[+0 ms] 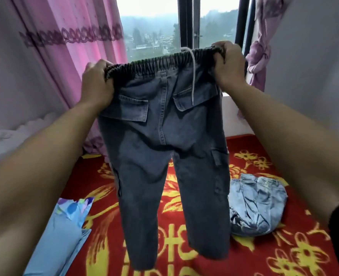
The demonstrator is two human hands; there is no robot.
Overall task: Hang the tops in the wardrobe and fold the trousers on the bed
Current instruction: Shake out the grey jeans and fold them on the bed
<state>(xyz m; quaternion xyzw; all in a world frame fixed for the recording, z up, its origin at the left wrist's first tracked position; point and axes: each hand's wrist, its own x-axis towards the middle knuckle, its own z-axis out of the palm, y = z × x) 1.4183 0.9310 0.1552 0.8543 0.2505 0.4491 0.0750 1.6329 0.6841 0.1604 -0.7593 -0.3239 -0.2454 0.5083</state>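
Dark blue-grey denim trousers with an elastic waistband and a white drawstring hang in the air in front of me, back pockets facing me, legs dangling over the bed. My left hand grips the left end of the waistband. My right hand grips the right end, held a little higher. A second pair of light blue jeans lies crumpled on the bed to the right, below my right forearm.
The bed carries a red blanket with yellow flowers. A light blue patterned cloth lies at the lower left. Pink curtains hang at the left of the window; a tied lilac curtain hangs at the right.
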